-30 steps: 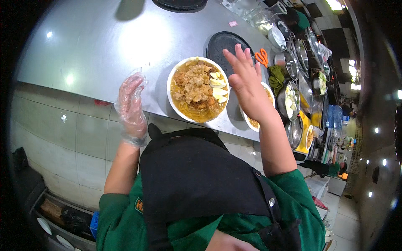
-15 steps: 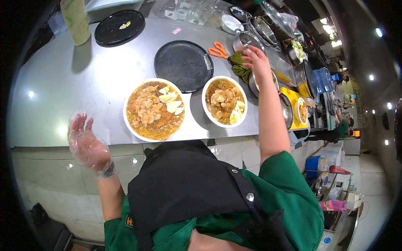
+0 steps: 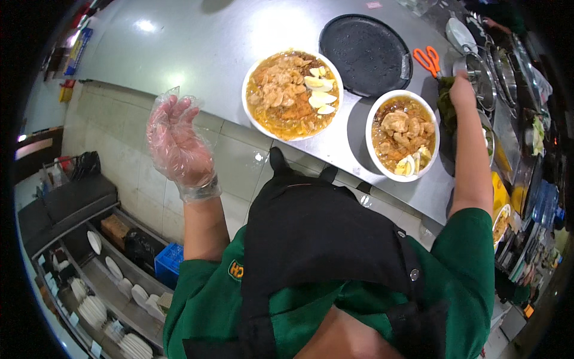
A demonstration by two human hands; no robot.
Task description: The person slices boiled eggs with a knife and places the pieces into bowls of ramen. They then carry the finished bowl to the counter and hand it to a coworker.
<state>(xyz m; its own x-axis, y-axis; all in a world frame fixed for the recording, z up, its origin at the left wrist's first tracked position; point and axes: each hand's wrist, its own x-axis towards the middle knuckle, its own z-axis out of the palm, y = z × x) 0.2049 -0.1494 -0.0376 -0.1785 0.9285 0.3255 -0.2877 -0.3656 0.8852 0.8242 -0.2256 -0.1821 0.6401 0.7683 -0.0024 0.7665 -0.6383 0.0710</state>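
Observation:
My left hand (image 3: 180, 140), in a clear plastic glove, is raised in front of the table's near edge, palm up, fingers loosely curled and apart, holding nothing. My bare right hand (image 3: 463, 93) reaches to the far right, beside a metal pot (image 3: 481, 81) and some dark green leaves (image 3: 445, 103). Its fingertips are mostly hidden, so its grip is unclear. Between my arms stand a large white bowl (image 3: 245, 99) and a smaller white bowl (image 3: 369, 143). Both hold noodles in brown sauce, topped with light brown pieces and cut boiled egg.
A round black tray (image 3: 365, 57) lies behind the bowls on the steel table (image 3: 197, 45). Orange-handled scissors (image 3: 426, 61) rest right of the tray. A white bowl (image 3: 459, 35) and metal pans crowd the right. Plates (image 3: 92, 312) fill a low shelf at lower left.
The view has swung left, so the bowls and tray appear farther right and higher. My right hand has come lower toward the pot and leaves. My gloved left hand stays empty.

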